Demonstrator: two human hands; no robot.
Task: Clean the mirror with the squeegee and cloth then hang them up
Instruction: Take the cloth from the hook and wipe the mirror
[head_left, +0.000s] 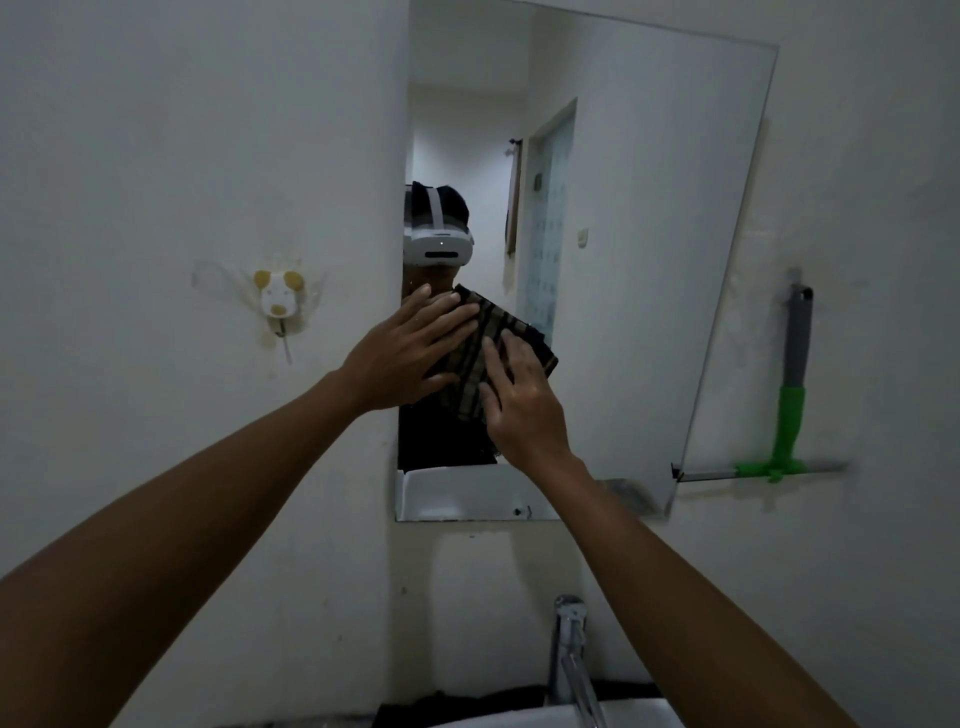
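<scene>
A dark checked cloth (501, 338) lies flat against the lower left part of the frameless wall mirror (649, 234). My left hand (405, 358) presses on the cloth's left side with its fingers spread. My right hand (519, 400) presses on the cloth's lower right part, fingers also flat. The squeegee (792, 395), with a grey and green handle and its blade at the bottom, hangs on the wall to the right of the mirror, away from both hands.
A dog-shaped wall hook (279, 301) is stuck to the wall left of the mirror, with nothing on it. A chrome tap (571, 654) and the white basin rim (597, 714) sit below my arms at the bottom edge.
</scene>
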